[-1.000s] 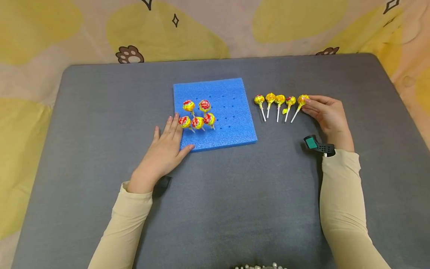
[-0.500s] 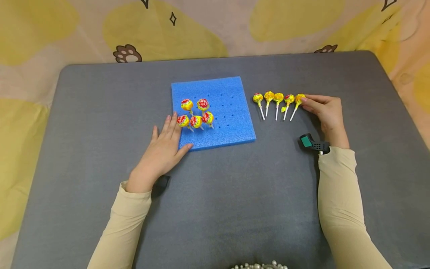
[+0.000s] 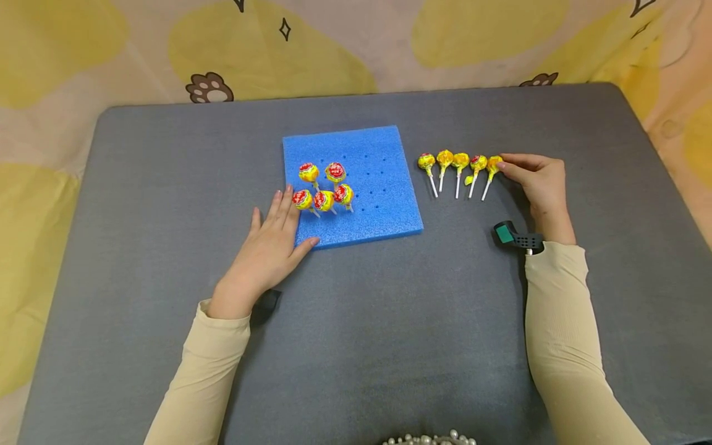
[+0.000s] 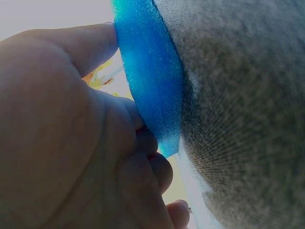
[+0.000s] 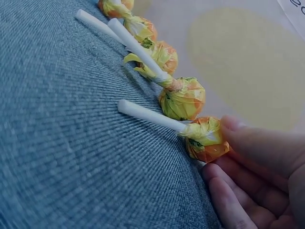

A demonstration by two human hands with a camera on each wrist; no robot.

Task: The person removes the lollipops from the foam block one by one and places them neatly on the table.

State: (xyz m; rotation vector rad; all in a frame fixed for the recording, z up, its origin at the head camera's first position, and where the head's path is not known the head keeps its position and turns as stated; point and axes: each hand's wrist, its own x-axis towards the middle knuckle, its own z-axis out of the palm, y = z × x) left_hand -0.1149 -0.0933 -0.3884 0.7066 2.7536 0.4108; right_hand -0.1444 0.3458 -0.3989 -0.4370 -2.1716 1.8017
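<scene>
My right hand (image 3: 536, 185) pinches the wrapped head of the rightmost lollipop (image 3: 493, 164) between thumb and fingers. In the right wrist view, that lollipop (image 5: 207, 138) has its white stick pointing away from the palm, its head close against a neighbouring lollipop (image 5: 183, 98). Several yellow lollipops (image 3: 460, 162) lie side by side in a row, sticks toward me. My left hand (image 3: 267, 241) rests along the left side of a blue foam board (image 3: 384, 228), fingers extended, thumb at its front edge. Several red-and-yellow lollipops (image 3: 324, 201) stand in the board's left part.
Small holes (image 3: 377, 207) dot the right part of the board. Both lie on a grey table (image 3: 389, 321), with a patterned yellow cloth (image 3: 334, 49) hanging behind it. A black wrist camera (image 3: 517, 238) sits at the right wrist. Pearl-like beads (image 3: 431, 440) show at the bottom edge.
The right hand has shifted slightly left, bringing the rightmost lollipop's head nearer its neighbour and its stick a little straighter. The left hand has stayed on the board.
</scene>
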